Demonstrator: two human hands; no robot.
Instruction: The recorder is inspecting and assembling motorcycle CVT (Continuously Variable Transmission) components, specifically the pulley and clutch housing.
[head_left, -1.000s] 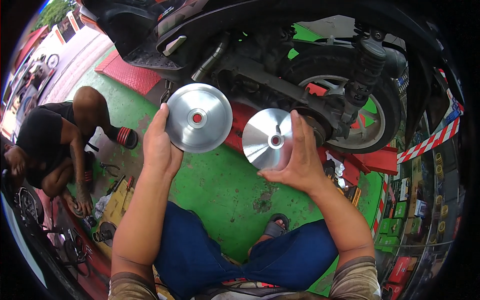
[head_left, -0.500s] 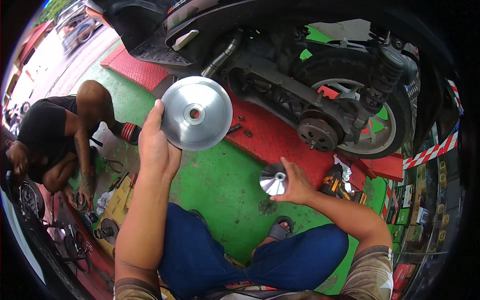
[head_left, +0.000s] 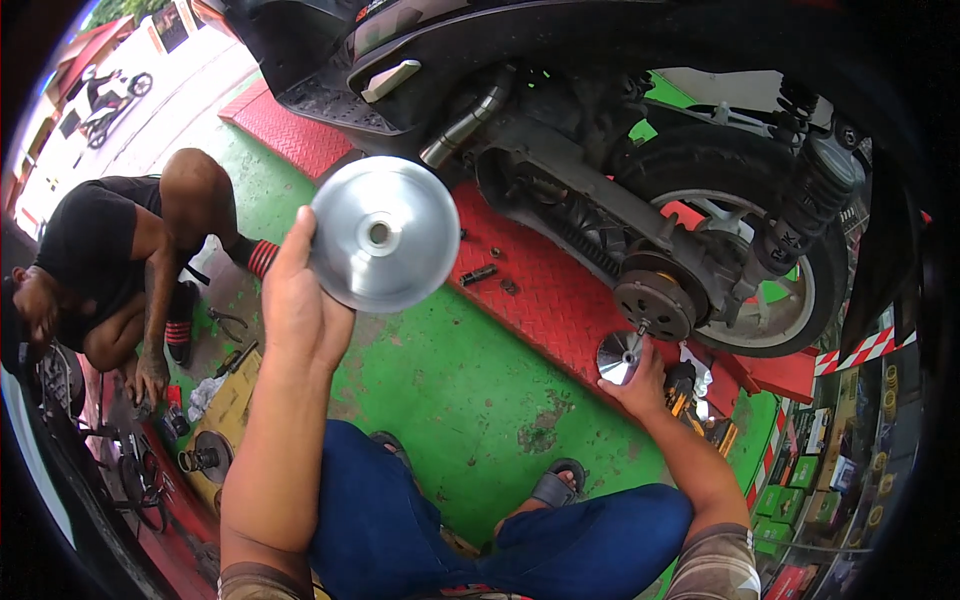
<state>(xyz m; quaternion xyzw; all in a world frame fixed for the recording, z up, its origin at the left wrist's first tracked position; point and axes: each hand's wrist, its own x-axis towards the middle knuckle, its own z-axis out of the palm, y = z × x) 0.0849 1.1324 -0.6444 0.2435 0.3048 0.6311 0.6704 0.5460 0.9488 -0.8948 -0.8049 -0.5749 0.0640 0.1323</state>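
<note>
Silver disc (head_left: 402,236) in left fingers (head_left: 293,242), green boxes (head_left: 790,501) at right, contents hidden

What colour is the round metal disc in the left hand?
Silver-grey, with a bright sheen; the round silver-grey metal disc shows best in the head view.

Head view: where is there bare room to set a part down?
Bare green floor lies between the red platform and the person's sandals. The platform is also bare between the loose small parts and the shiny disc in the right hand. Crowded: around that hand, near the drum and drill; and the yellow board at left, holding parts.
</note>
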